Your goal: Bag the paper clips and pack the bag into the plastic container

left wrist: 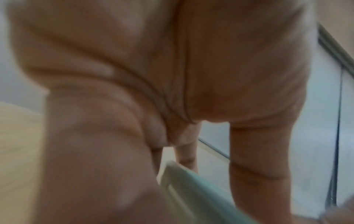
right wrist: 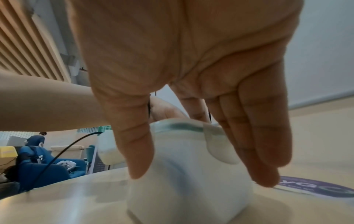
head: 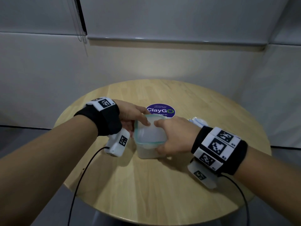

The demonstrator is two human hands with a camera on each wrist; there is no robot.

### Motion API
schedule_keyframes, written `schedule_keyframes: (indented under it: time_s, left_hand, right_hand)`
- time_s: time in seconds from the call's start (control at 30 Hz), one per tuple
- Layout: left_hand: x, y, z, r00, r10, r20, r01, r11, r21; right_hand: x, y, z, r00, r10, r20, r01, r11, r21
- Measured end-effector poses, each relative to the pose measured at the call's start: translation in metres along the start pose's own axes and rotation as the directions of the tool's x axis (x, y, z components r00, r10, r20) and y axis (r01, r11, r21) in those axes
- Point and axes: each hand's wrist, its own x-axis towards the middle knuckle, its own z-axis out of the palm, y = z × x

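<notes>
A translucent plastic container (head: 147, 152) stands at the middle of the round wooden table (head: 162, 193). Its lid (head: 150, 131) with a teal seal lies over the top, seemingly tilted. My left hand (head: 143, 120) grips the lid's far left edge, thumb on top; the blurred left wrist view shows my left hand (left wrist: 191, 174) with its fingers around the teal-edged lid (left wrist: 193, 191). My right hand (head: 160, 136) clasps the container's right side, thumb in front. In the right wrist view my right hand (right wrist: 201, 174) straddles the container (right wrist: 182, 197). A crumpled clear bag (head: 197, 121) lies behind my right hand. No paper clips show.
A purple round sticker (head: 160, 110) lies on the table behind the container. Black cables (head: 84, 173) hang from both wrist cameras over the table's front edge. A wall and a lowered blind stand close behind the table. Bare wood lies in front of the container.
</notes>
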Motion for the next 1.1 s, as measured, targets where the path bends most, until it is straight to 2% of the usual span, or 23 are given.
schedule_keyframes:
  time_s: [0.2, 0.27, 0.3, 0.4, 0.47, 0.53, 0.6, 0.67, 0.73, 0.8, 1.0, 1.1]
  left_hand:
    - [0.006, 0.007, 0.002, 0.998, -0.041, 0.039, 0.038, 0.996, 0.08]
    - [0.005, 0.01, 0.004, 0.999, -0.036, -0.028, 0.038, 0.994, 0.102]
    - [0.006, 0.009, 0.005, 0.995, -0.01, -0.104, 0.021, 0.993, 0.112]
    - [0.013, 0.001, 0.009, 0.94, 0.13, -0.315, -0.078, 0.982, 0.17]
    - [0.015, -0.004, 0.013, 0.931, 0.152, -0.333, -0.11, 0.984, 0.142]
    - [0.016, -0.009, 0.013, 0.932, 0.148, -0.331, -0.119, 0.987, 0.104]
    - [0.019, -0.011, 0.013, 0.925, 0.164, -0.342, -0.133, 0.985, 0.113]
    - [0.021, -0.009, 0.013, 0.918, 0.18, -0.353, -0.142, 0.981, 0.131]
    - [0.025, -0.006, 0.012, 0.913, 0.192, -0.361, -0.155, 0.979, 0.13]
    - [0.028, -0.004, 0.013, 0.909, 0.199, -0.367, -0.17, 0.979, 0.11]
    - [0.02, -0.004, 0.016, 0.899, 0.186, -0.396, -0.163, 0.982, 0.093]
    - [-0.007, -0.005, 0.014, 0.882, 0.169, -0.441, -0.116, 0.983, 0.146]
  right_hand:
    - [-0.004, -0.005, 0.005, 0.999, -0.034, -0.034, 0.031, 0.997, -0.076]
    - [0.0, 0.0, 0.005, 0.999, -0.005, -0.041, 0.001, 0.995, -0.102]
    - [0.005, 0.003, 0.005, 0.999, 0.021, -0.037, -0.025, 0.992, -0.12]
    - [0.022, 0.015, 0.005, 0.996, 0.09, 0.01, -0.088, 0.984, -0.156]
    - [0.026, 0.023, 0.0, 0.994, 0.102, 0.037, -0.099, 0.993, -0.064]
    - [0.019, 0.039, -0.01, 0.987, 0.158, -0.018, -0.157, 0.987, 0.044]
    - [0.007, 0.062, -0.018, 0.965, 0.259, -0.044, -0.259, 0.966, 0.01]
    - [-0.002, 0.078, -0.018, 0.939, 0.339, 0.048, -0.333, 0.937, -0.111]
    - [-0.002, 0.082, -0.009, 0.919, 0.363, 0.154, -0.345, 0.929, -0.132]
    - [0.005, 0.078, 0.0, 0.915, 0.363, 0.177, -0.355, 0.932, -0.075]
    - [0.028, 0.08, 0.005, 0.934, 0.35, 0.077, -0.355, 0.933, 0.065]
    - [-0.005, 0.093, -0.009, 0.905, 0.426, 0.015, -0.394, 0.822, 0.412]
